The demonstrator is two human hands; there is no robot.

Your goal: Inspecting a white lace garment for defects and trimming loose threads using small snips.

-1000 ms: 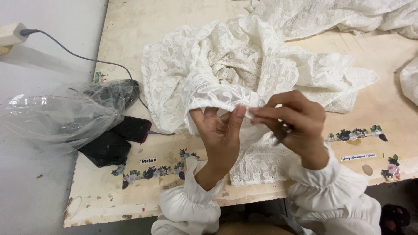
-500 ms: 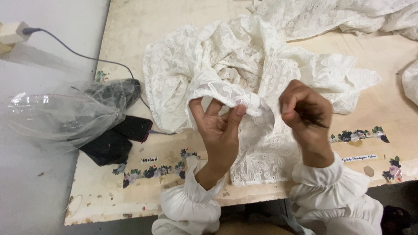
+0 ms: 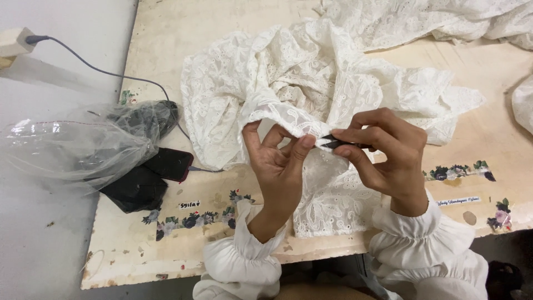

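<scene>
The left hand (image 3: 277, 161) is curled nearly shut, thumb and fingertips pinching a folded edge of the white eyelet-lace garment (image 3: 311, 94), lifted just above the worktable (image 3: 166, 44); the right hand (image 3: 383, 150) is closed around a small dark tool (image 3: 340, 142), thin and pointed, perhaps a thread snip, its tip touching the cloth right at the left thumb; what kind of tool it is cannot be told for sure; the garment lies bunched across the middle of the table, its near part draped over the edge by the white gathered sleeves (image 3: 422, 244)

To the left lie a clear plastic bag (image 3: 78, 147), a dark phone (image 3: 169, 164) on a cable, and a black pouch (image 3: 136, 189); flower stickers (image 3: 194, 219) run along the near edge

Judged from here, the tip sits very close to the left thumb and to the openwork; a slip could nick the skin or snag a hole in the lace, and a loose pinch would let the edge slide away from the tip

Half a second ago the right hand was raised and fisted, apart from the left; now it has come down and met the pinch; the left hand has kept its hold
</scene>
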